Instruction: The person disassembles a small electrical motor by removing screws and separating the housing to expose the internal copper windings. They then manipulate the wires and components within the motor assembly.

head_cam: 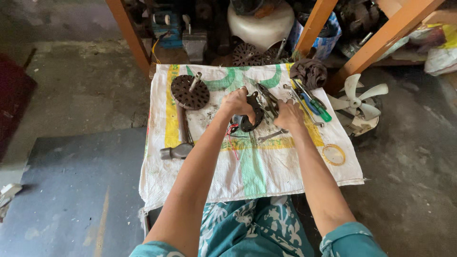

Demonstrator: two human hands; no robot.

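Both hands meet at the middle of a white woven sack (257, 171) spread as a work mat. My left hand (236, 103) grips a dark round motor part (248, 123) with red wires trailing from it. My right hand (289, 114) is closed on a dark metal tool (267, 101), probably pliers, whose jaws reach the motor part. A wrench (270, 136) lies just below the hands.
On the sack lie a hammer (180, 143), a perforated round rotor with shaft (190, 91), screwdrivers with blue and green handles (315, 105) and a dark rag (309, 72). A white fan blade (356, 102) sits on the floor at right. Orange wooden legs (127, 33) and stacked parts stand behind.
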